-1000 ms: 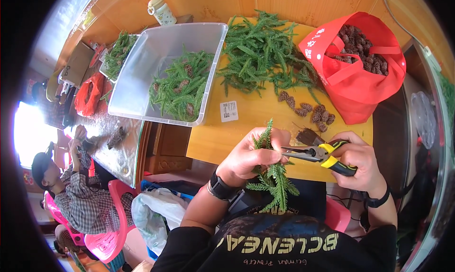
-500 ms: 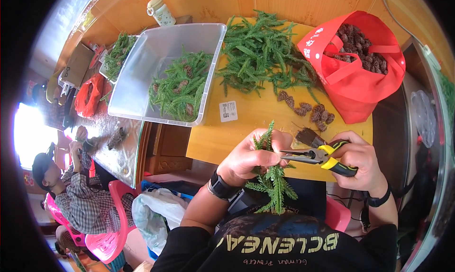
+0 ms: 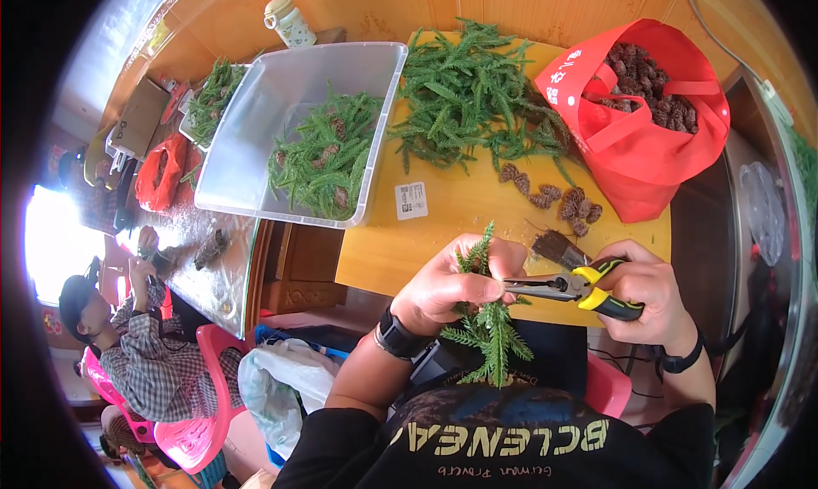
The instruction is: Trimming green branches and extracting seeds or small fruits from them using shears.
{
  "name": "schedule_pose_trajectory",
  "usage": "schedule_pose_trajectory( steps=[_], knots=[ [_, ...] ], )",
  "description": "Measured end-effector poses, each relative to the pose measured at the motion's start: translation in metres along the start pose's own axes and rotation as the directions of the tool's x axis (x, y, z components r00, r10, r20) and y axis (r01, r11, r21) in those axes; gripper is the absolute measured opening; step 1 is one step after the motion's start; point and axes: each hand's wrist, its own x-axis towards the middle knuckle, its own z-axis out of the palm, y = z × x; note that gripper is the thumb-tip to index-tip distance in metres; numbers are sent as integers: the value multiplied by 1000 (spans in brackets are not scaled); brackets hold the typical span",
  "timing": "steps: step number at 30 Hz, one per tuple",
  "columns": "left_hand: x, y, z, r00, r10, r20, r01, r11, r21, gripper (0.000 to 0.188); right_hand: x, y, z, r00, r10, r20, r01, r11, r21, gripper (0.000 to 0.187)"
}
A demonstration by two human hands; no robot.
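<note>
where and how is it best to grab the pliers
Probably grip the pliers by their black-and-yellow handles, coming from the right, as the right hand does: they spread toward that side, while the slim jaws point left toward the green sprig in the left hand.

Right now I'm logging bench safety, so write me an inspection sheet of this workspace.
Surface: yellow tabletop, its far part largely covered by green branches.
Job's things: green sprig; pliers; loose pine cones; red bag filled with cones; clear bin holding sprigs and cones.
Clutter: white label and dark bristly bundle on the tabletop.
Grips: left grip pinches the sprig; right grip holds the pliers, their tips beside the left grip, contact unclear.
Cables: dark cables below the tabletop's right side.
Surroundings: co-worker seated at left on a pink chair; bottle behind the bin.
</note>
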Motion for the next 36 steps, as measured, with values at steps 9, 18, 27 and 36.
schedule_pose_trajectory(
  steps=[9,18,27,36],
  knots=[
    [0,-3,1,1000,8,29,-8,1000,-7,15,0,-3,-1,1000,-2,-6,2,1000,6,18],
    [-1,-3,1,999,-2,34,3,1000,-29,14,0,-5,-1,1000,0,-17,0,1000,14,18],
    [-2,-1,2,998,66,1,-65,987,148,12,-6,-6,-6,1000,-4,1,5,994,-107,18],
    [-2,1,7,894,443,-65,-321,735,598,12,-9,-13,-7,990,112,-82,-116,992,-47,23]
  ],
)
